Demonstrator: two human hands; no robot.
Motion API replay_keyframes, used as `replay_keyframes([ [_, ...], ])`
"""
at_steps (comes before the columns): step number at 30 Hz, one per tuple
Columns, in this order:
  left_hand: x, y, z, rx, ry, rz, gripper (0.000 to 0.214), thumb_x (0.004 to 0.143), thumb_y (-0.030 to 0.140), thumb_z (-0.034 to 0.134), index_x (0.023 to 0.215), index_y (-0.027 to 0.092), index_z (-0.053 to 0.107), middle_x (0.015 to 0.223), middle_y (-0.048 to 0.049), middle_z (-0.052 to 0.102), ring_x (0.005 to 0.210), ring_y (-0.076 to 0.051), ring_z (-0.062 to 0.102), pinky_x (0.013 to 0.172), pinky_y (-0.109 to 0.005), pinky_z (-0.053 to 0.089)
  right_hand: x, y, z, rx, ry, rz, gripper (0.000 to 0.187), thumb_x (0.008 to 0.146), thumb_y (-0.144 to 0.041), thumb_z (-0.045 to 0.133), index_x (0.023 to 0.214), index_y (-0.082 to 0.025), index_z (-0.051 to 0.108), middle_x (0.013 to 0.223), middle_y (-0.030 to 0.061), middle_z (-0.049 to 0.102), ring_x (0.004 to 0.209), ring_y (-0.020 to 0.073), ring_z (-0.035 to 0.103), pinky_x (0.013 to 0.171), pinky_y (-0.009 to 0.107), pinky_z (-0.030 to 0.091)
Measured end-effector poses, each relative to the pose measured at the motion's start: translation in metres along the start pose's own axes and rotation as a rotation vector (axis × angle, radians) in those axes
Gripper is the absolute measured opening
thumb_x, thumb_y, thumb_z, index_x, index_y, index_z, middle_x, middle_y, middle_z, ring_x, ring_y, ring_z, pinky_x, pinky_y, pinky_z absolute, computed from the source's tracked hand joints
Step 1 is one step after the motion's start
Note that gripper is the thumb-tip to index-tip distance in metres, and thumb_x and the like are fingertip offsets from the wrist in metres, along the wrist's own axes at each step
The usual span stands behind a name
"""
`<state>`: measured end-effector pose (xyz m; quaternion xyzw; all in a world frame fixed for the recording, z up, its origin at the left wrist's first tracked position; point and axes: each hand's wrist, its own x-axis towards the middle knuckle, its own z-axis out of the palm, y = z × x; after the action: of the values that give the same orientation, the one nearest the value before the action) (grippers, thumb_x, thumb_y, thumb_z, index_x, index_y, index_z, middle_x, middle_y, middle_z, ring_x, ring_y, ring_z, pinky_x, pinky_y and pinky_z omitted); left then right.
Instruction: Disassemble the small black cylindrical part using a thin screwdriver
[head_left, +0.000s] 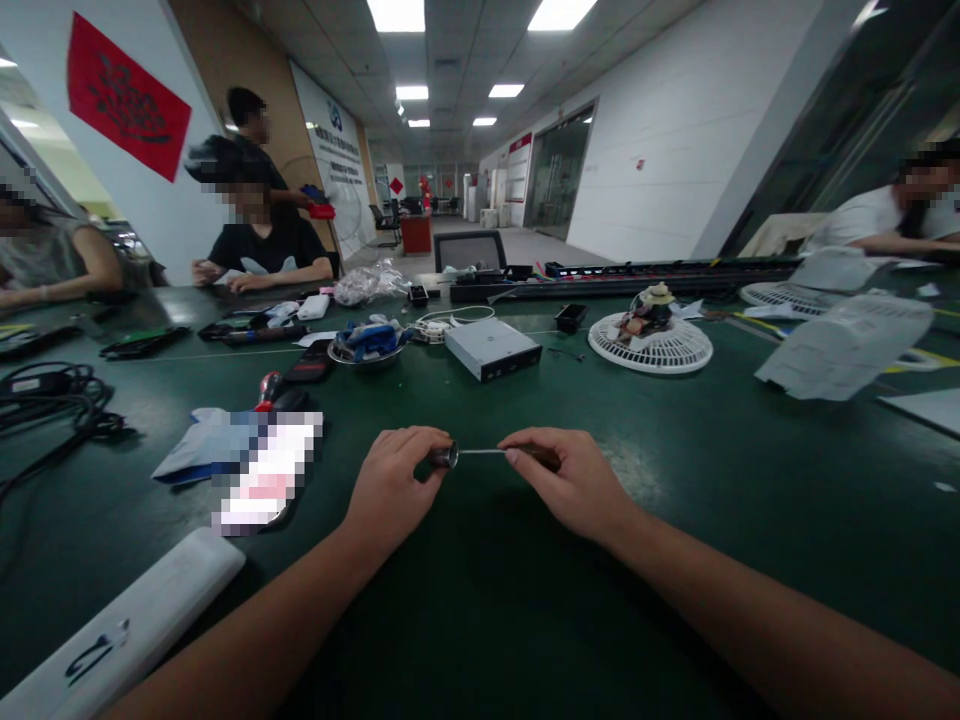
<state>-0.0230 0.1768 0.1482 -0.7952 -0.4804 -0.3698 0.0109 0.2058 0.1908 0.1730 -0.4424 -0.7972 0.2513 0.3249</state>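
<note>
My left hand (397,485) is closed around a small dark cylinder with a shiny metal rim (448,455), its open end facing right. In my right hand (574,475) is a screwdriver (480,451) with a brownish handle, held level between thumb and fingers. Its thin shaft points left, and the tip meets or overlaps the cylinder's rim; I cannot tell whether it goes inside. Both hands are over the dark green table (480,620). Most of the cylinder's body is hidden by my left fingers.
Beyond my hands sit a grey disc drive (493,345), a metal bowl (367,360) of blue items and a white fan grille (679,355). To the left are a lit phone (274,475), a white case (172,610) and black cables (56,400). Several people sit or stand around.
</note>
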Motion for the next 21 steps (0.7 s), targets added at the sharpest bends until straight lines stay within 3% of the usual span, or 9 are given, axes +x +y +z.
replay_keyframes([
  [7, -0.0012, 0.0005, 0.0016, 0.009, -0.02, 0.037, 0.026, 0.076, 0.009, 0.069, 0.098, 0.022, 0.064, 0.101, -0.0009, 0.071, 0.095, -0.021, 0.064, 0.084, -0.039, 0.046, 0.0015, 0.0027, 0.0034, 0.046, -0.058, 0.039, 0.024, 0.089, -0.031, 0.054, 0.097, -0.019, 0.073, 0.068, 0.0016, 0.069, 0.055, 0.0137, 0.058, 0.052, 0.026, 0.041],
  [10, -0.0016, 0.0016, 0.0003, 0.016, -0.025, 0.043, 0.026, 0.076, 0.009, 0.069, 0.099, 0.022, 0.063, 0.102, -0.0015, 0.071, 0.096, -0.021, 0.064, 0.084, -0.039, 0.046, 0.0011, 0.0025, 0.0033, -0.029, -0.01, 0.04, 0.023, 0.089, -0.031, 0.054, 0.095, -0.02, 0.073, 0.072, 0.0026, 0.07, 0.058, 0.0144, 0.06, 0.054, 0.027, 0.041],
  [13, -0.0018, 0.0027, -0.0013, 0.023, -0.025, 0.018, 0.027, 0.076, 0.009, 0.069, 0.098, 0.022, 0.063, 0.102, -0.001, 0.071, 0.097, -0.021, 0.064, 0.084, -0.039, 0.047, 0.0006, 0.0019, 0.0041, -0.088, -0.046, 0.027, 0.022, 0.089, -0.033, 0.054, 0.093, -0.02, 0.072, 0.072, 0.0023, 0.07, 0.059, 0.0144, 0.06, 0.055, 0.027, 0.04],
  [17, -0.0017, 0.0019, 0.0002, 0.056, -0.023, -0.084, 0.027, 0.078, 0.012, 0.067, 0.102, 0.023, 0.063, 0.102, -0.0014, 0.07, 0.096, -0.022, 0.063, 0.084, -0.04, 0.047, 0.0012, 0.0019, 0.0074, -0.165, -0.022, 0.091, 0.026, 0.092, -0.038, 0.051, 0.087, -0.021, 0.069, 0.068, 0.0018, 0.067, 0.057, 0.0144, 0.057, 0.052, 0.028, 0.035],
  [21, -0.0008, -0.0022, 0.004, 0.073, 0.011, -0.228, 0.045, 0.082, 0.021, 0.066, 0.125, 0.02, 0.052, 0.109, -0.0063, 0.068, 0.098, -0.025, 0.062, 0.085, -0.043, 0.047, 0.0021, 0.0021, 0.0072, -0.205, 0.014, 0.137, 0.036, 0.095, -0.043, 0.044, 0.075, -0.02, 0.063, 0.064, 0.0022, 0.063, 0.056, 0.0147, 0.054, 0.052, 0.029, 0.032],
])
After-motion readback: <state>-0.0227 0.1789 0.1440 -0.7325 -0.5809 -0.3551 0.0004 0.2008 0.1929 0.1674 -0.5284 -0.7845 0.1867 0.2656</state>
